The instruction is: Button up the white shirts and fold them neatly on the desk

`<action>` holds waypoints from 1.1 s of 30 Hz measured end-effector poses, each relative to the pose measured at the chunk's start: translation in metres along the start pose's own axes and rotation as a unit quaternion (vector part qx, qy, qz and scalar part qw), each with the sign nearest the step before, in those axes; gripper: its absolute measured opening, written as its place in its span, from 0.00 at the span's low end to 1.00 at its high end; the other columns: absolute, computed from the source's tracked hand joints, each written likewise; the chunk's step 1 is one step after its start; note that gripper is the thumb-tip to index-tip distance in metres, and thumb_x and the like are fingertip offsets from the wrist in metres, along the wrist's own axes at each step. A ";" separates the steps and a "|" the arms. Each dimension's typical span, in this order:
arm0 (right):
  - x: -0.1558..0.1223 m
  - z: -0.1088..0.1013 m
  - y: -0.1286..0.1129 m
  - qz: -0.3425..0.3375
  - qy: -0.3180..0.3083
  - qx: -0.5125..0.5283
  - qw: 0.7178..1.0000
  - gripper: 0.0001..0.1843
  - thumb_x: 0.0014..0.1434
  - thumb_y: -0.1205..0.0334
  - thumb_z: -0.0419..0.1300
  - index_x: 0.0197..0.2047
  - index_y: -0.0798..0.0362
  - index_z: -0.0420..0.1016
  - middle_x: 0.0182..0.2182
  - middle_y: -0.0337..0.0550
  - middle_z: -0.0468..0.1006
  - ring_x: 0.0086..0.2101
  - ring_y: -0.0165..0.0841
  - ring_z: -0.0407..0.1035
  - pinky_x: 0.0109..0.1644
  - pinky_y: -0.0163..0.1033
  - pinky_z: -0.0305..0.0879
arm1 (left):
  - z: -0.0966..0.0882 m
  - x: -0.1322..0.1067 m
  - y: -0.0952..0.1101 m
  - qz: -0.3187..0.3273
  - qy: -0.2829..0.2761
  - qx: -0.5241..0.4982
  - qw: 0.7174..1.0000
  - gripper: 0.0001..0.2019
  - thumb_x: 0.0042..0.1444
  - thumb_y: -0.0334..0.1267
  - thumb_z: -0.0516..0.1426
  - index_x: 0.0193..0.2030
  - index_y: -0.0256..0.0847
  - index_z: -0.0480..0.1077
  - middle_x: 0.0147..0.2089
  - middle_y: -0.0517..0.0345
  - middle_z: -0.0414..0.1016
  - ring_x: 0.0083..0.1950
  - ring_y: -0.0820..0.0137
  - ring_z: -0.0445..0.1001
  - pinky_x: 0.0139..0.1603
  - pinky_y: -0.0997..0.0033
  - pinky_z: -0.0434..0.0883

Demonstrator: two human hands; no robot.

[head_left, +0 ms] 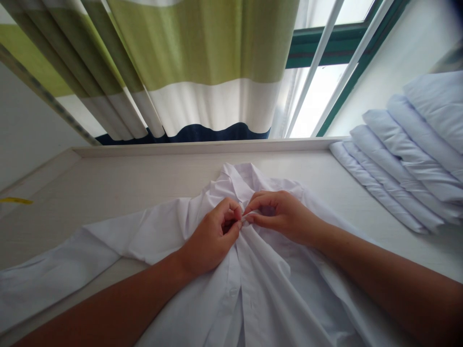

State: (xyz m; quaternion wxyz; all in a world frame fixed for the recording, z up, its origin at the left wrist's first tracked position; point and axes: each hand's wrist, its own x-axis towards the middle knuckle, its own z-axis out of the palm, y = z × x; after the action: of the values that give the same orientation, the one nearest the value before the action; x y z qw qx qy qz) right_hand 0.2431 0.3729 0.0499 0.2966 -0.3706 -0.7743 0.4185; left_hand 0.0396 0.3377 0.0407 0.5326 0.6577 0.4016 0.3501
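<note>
A white shirt [152, 231] lies spread on a pale table [119, 178], collar toward the window and one sleeve stretched out to the left. My left hand [211, 238] and my right hand [278, 214] meet just below the collar. Both pinch the shirt's front placket between thumb and fingertips, the fingers curled and touching each other. Whatever small part sits between the fingertips is hidden by them. Both forearms rest over the lower part of the shirt.
A stack of folded white shirts [405, 159] leans at the right side of the table. A striped green, white and navy curtain [202, 62] hangs behind the table's raised back edge [202, 146], beside a green-framed window [325, 48]. Yellow tape [16, 200] marks the far left.
</note>
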 end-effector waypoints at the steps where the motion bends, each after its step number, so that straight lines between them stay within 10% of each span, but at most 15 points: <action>1: 0.000 0.000 0.000 0.000 0.000 -0.001 1.000 0.06 0.61 0.60 0.65 0.37 0.52 0.83 0.35 0.41 0.80 0.36 0.33 0.72 0.42 0.38 0.66 | 0.000 0.000 0.000 -0.001 0.000 -0.001 1.000 0.06 0.65 0.37 0.55 0.38 0.44 0.60 0.36 0.62 0.67 0.39 0.73 0.69 0.42 0.74 0.67; 33: 0.000 -0.001 0.001 0.002 -0.005 0.005 1.000 0.04 0.60 0.64 0.64 0.37 0.52 0.82 0.35 0.40 0.80 0.36 0.34 0.72 0.42 0.38 0.65 | -0.001 0.000 -0.002 -0.003 -0.002 -0.008 1.000 0.06 0.66 0.35 0.54 0.39 0.43 0.60 0.36 0.64 0.67 0.39 0.75 0.68 0.42 0.75 0.66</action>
State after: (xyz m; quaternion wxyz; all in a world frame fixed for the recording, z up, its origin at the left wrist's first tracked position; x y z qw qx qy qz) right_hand 0.2441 0.3736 0.0499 0.2933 -0.3687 -0.7731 0.4246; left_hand 0.0383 0.3380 0.0391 0.5394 0.6531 0.3998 0.3502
